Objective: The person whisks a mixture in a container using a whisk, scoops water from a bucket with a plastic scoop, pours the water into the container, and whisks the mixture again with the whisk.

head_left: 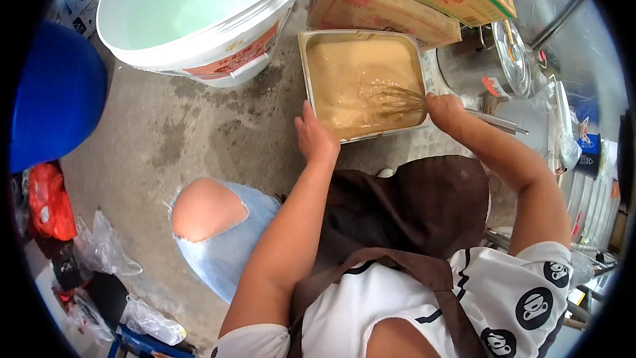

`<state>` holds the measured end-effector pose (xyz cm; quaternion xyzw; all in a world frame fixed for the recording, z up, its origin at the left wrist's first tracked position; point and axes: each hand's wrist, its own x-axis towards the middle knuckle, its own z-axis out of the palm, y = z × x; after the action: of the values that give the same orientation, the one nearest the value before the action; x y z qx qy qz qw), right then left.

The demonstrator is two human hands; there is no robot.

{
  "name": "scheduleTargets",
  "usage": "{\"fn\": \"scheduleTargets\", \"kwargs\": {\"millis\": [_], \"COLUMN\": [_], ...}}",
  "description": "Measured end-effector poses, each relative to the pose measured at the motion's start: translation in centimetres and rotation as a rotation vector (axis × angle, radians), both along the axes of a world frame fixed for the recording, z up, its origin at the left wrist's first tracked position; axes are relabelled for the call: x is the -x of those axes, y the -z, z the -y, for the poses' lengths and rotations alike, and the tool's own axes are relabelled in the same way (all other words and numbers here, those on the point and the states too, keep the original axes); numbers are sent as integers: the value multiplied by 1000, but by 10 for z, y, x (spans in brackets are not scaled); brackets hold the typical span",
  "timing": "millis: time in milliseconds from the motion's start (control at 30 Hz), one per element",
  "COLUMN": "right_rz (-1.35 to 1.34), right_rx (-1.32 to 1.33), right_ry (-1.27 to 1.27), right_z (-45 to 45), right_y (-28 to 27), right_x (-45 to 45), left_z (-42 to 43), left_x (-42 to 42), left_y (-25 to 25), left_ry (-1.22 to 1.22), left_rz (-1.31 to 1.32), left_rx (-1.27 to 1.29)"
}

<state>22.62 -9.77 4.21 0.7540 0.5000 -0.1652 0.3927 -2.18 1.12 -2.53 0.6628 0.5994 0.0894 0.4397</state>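
Note:
A rectangular metal pan (366,137) sits on the floor in front of me, filled with a thick tan-brown liquid (358,59). My left hand (316,134) holds the pan at its near left corner, with the fingers along the outer wall. My right hand (447,113) is closed around a wire whisk (405,101) at the pan's right edge. The whisk's wire loops dip into the liquid, where the surface is rippled and bubbly. Its metal handle sticks out to the right, past my wrist.
A big white bucket (199,59) of pale greenish liquid stands at upper left, beside a blue tub (56,96). Cardboard boxes (384,10) are stacked behind the pan. A metal pot (470,63) is at right. Plastic bags (106,245) lie at lower left.

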Motion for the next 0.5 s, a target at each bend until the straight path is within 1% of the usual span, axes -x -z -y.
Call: {"fn": "scheduleTargets", "kwargs": {"millis": [100,167,200,267,300,367,400,467,500], "right_rz": [60,98,94,71,66,47,43,-58,-59], "right_rx": [-37,-148,-151,-216,-217,-209,-211,-160,-162], "right_ry": [16,-49,-52,17,16,-63,-61,-65,-65], "right_z": [-6,-13,-19,-34,-40,-55,-59,-72,-75], "right_y": [4,10,14,19,21,20,19,9,16], "right_x": [-14,-23,-28,-31,-33,-31,-29,-21,-26], "left_z": [-3,-3,-3,-2,-2,-1,0,0,0], "left_x": [-1,-2,-3,-3,-4,-5,-4,-5,-5], "left_y": [-4,0,1,3,4,8,10,11,11], "left_ry": [21,18,16,15,13,20,22,27,27], "left_rz": [-26,-32,-35,-26,-31,-46,-50,-30,-31], "left_rx": [22,24,22,1,-1,-26,-28,-56,-58]}}
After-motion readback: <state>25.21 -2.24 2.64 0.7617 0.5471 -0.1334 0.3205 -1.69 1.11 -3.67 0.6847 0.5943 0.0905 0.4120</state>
